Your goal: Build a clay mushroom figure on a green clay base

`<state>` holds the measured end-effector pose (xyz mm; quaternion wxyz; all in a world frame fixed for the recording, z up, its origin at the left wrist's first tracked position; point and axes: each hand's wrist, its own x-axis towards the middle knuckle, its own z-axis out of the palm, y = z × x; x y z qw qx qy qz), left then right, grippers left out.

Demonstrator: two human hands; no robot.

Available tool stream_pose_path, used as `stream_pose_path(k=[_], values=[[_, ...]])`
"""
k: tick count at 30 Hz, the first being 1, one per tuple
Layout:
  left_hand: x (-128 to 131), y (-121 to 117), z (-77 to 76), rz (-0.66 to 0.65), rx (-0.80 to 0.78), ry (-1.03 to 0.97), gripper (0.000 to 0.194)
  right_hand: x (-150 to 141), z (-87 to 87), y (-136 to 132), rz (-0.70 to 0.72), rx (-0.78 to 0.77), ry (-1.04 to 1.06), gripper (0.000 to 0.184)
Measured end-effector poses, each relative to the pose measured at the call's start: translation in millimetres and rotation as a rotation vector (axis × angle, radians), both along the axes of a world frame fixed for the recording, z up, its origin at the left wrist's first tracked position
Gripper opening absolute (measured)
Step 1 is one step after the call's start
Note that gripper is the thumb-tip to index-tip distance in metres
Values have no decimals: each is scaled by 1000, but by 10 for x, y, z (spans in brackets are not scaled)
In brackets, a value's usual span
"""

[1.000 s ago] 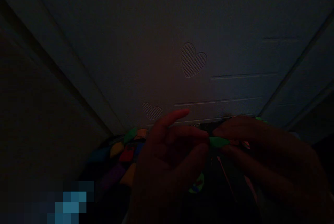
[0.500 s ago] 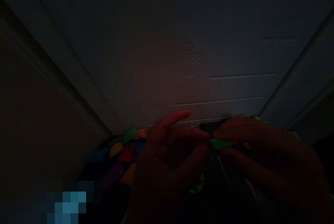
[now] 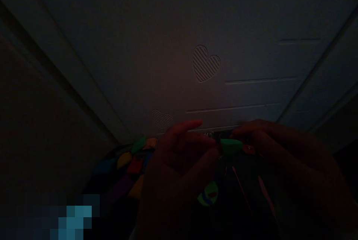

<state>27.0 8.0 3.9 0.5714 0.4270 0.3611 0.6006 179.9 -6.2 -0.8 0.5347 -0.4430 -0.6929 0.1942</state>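
The scene is very dark. My left hand (image 3: 179, 169) pinches a small green piece of modelling clay (image 3: 231, 147) between thumb and fingertips, its index finger raised. Just right of the clay is my right hand (image 3: 291, 158), its fingers loosely bent and apart from the green piece. I see nothing held in it. A small orange bit (image 3: 248, 149) shows between the green clay and the right hand; whether it is attached cannot be made out. Below the hands lies a round light-green piece (image 3: 208, 194) with blue and red marks.
Several coloured lumps, among them a red one (image 3: 135, 166), a yellow one (image 3: 124, 160) and a purple one (image 3: 120, 189), lie at the left. Two slim pinkish tools (image 3: 242, 189) lie on the dark surface. Behind stands a pale panel (image 3: 125, 65) with embossed hearts.
My right hand has let go of the green clay and drawn slightly away. The clay, still in my left fingers, has shifted a little left and shows more of its face.
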Motion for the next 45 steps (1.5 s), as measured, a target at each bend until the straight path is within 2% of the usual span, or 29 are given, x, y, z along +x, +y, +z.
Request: stream_pose_path(k=[8, 18, 20, 29, 36, 39, 41, 43, 44, 45], values=[[-10, -18, -1, -16, -5, 21, 33, -80, 51, 6, 47, -115, -24, 9], [-7, -20, 6, -5, 5, 37, 30, -65, 78, 16, 54, -108, -69, 7], [-8, -30, 10, 30, 18, 74, 30, -60, 75, 14, 69, -109, -53, 9], [99, -224, 112, 217, 92, 163, 34, -34, 12, 74, 157, -202, 188, 8], [114, -315, 145, 299, 138, 219, 40, 46, -47, 103, 397, -322, 379, 11], [52, -282, 66, 289, 228, 284, 40, 55, -50, 103, 421, -326, 418, 8], [1, -238, -5, 279, 365, 309, 40, 54, -46, 101, 449, -354, 441, 9], [-26, -202, -59, 191, 554, 353, 38, 52, -40, 96, 465, -398, 470, 8], [-23, -195, -72, 202, 560, 376, 37, 52, -38, 93, 461, -419, 482, 8], [-9, -197, -75, 289, 564, 343, 37, 53, -36, 91, 451, -429, 487, 8]])
